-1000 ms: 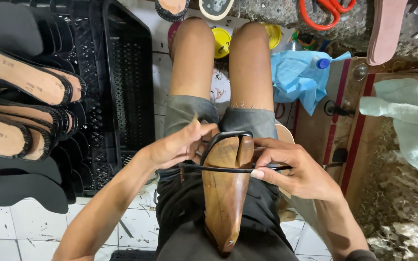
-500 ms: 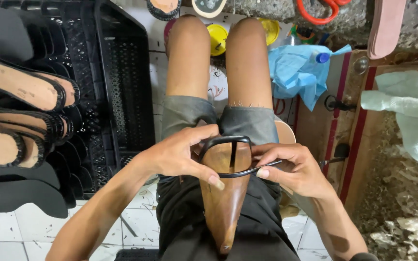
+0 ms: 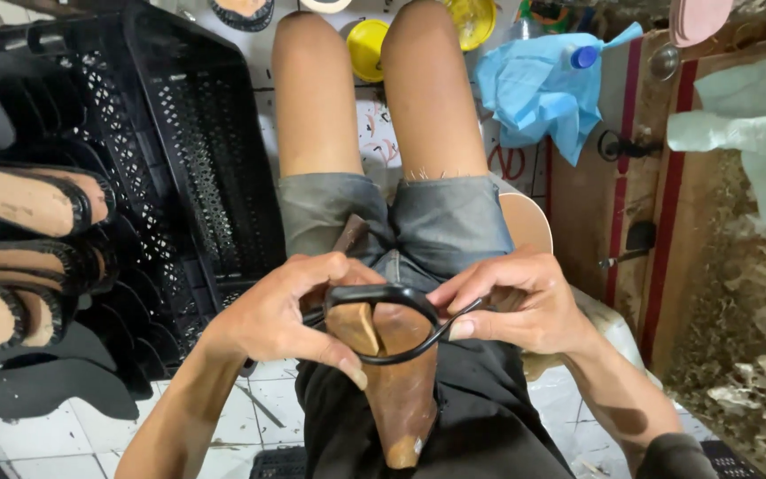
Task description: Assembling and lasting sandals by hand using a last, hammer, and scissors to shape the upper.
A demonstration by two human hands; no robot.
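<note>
A brown wooden shoe last (image 3: 398, 381) lies on my lap, toe pointing toward me. A thin black strap (image 3: 383, 297) loops over its wide end. My left hand (image 3: 290, 315) grips the left side of the strap and the last, thumb pressed against the loop. My right hand (image 3: 516, 302) pinches the strap's right end beside the last. Both hands rest over my grey shorts (image 3: 436, 217).
A black perforated plastic crate (image 3: 188, 151) stands at my left, holding sandals with tan insoles (image 3: 19, 200) and black soles (image 3: 46, 390). A blue cloth (image 3: 538, 89), a blue-capped bottle (image 3: 582, 58) and yellow lids (image 3: 367, 49) lie ahead. Wooden boards (image 3: 658, 177) and pale cloth (image 3: 746, 133) are at right.
The strap has gone from stretched straight across the last to a rounded loop over its wide end. Both hands have closed in around it.
</note>
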